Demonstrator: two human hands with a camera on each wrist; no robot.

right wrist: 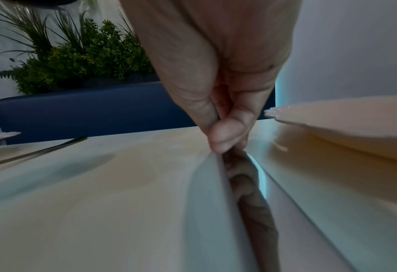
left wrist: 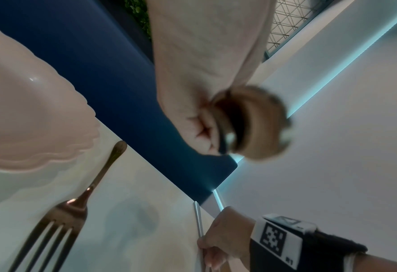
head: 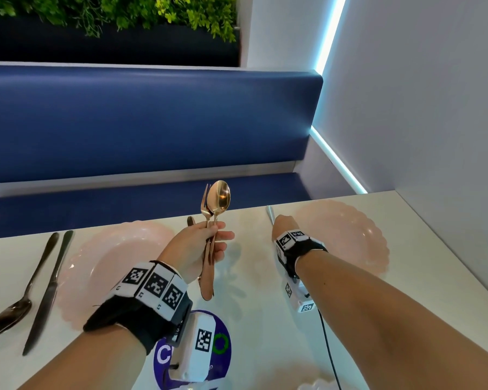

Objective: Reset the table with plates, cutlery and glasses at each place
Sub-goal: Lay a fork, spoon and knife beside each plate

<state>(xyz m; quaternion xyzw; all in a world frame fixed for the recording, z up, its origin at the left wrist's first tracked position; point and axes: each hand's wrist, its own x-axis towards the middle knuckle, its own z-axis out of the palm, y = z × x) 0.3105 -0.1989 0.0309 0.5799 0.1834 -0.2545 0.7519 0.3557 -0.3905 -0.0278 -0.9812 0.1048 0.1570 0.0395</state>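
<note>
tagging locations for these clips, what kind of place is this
Probably a restaurant or café booth: a blue padded bench runs along the table, pink scalloped plates are laid with cutlery, and a planter of greenery sits behind.

Two pink scalloped plates (head: pixel 119 249) (head: pixel 350 237) lie on the counter (head: pixel 254 319). Dark spoon (head: pixel 12 313) and knife (head: pixel 47 296) lie left; gold spoon (head: pixel 219 197) and fork (head: pixel 205 204) are held upright.

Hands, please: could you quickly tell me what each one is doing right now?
Left hand: closed on a gold spoon and fork, held upright.
Right hand: pinching a silver knife against the table.
</note>
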